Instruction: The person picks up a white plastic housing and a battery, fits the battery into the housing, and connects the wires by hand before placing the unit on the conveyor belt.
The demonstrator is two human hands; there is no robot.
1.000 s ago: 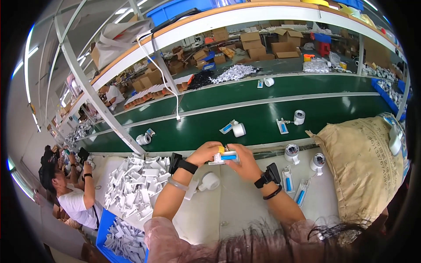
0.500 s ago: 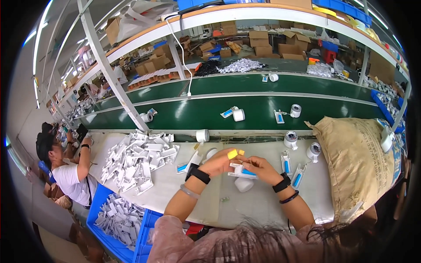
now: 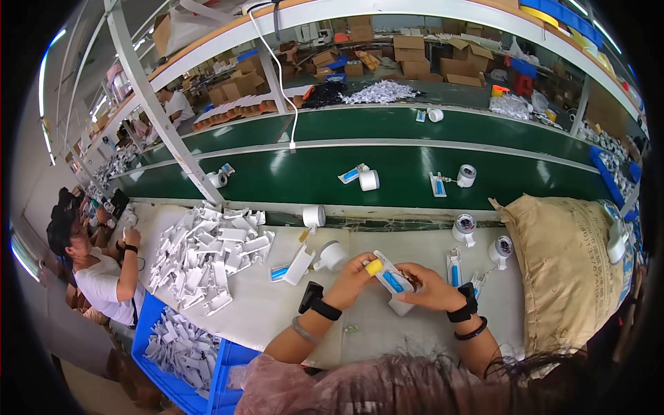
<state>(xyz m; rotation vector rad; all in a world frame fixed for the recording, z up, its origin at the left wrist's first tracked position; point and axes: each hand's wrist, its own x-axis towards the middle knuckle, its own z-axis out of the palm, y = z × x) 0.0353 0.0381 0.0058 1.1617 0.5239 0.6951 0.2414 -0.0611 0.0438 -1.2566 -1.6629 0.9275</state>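
Above the bench, a white plastic housing with a blue cell inside [image 3: 394,279] is held at a slant between both hands. My left hand [image 3: 351,282], with yellow tape round one finger, grips its left end. The fingers of my right hand [image 3: 434,288] are closed on its right side. A white cylindrical head [image 3: 399,306] shows just below the housing, partly hidden by it. Left of my hands lie a white round head [image 3: 333,256] and a white housing cover [image 3: 299,266] beside another blue-celled part [image 3: 279,273].
A heap of white housings [image 3: 207,252] covers the left bench, above a blue bin [image 3: 181,349] of similar parts. A brown sack [image 3: 560,270] stands at right. Round-headed units [image 3: 466,176] lie on the green conveyor [image 3: 290,169]. A co-worker [image 3: 104,277] sits at left.
The housing has turned from nearly level to a steep slant, its blue cell facing up. Both hands have come slightly lower, and the right hand has shifted right. The whole view has shifted slightly.
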